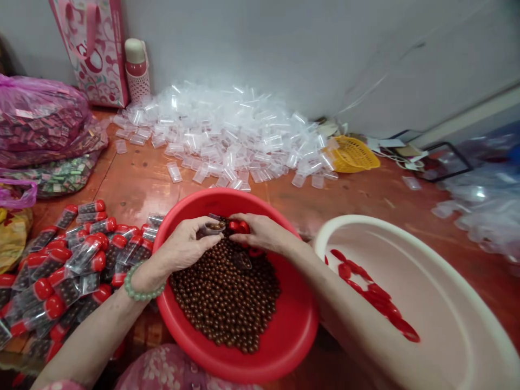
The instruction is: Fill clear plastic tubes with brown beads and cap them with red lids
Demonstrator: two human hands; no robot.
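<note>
Over the red basin (298, 330), my left hand (184, 241) grips a small clear plastic container (211, 228) with brown balls showing at its mouth. A green bead bracelet (142, 290) circles that wrist. My right hand (260, 232) is closed around a red cap (239, 226), close to the container's mouth but apart from it. Beneath both hands lies a heap of shiny brown balls (227, 298). Another dark, clear container (242, 261) rests on the balls below my right hand, partly in shadow.
Filled, red-capped containers (81, 260) are piled at left. Clear empty containers (239, 135) form a heap by the wall, beside a yellow basket (353, 154). A white basin (430, 287) at right holds red caps (377, 298). Pink bags (44, 119) and a flask (137, 70) stand back left.
</note>
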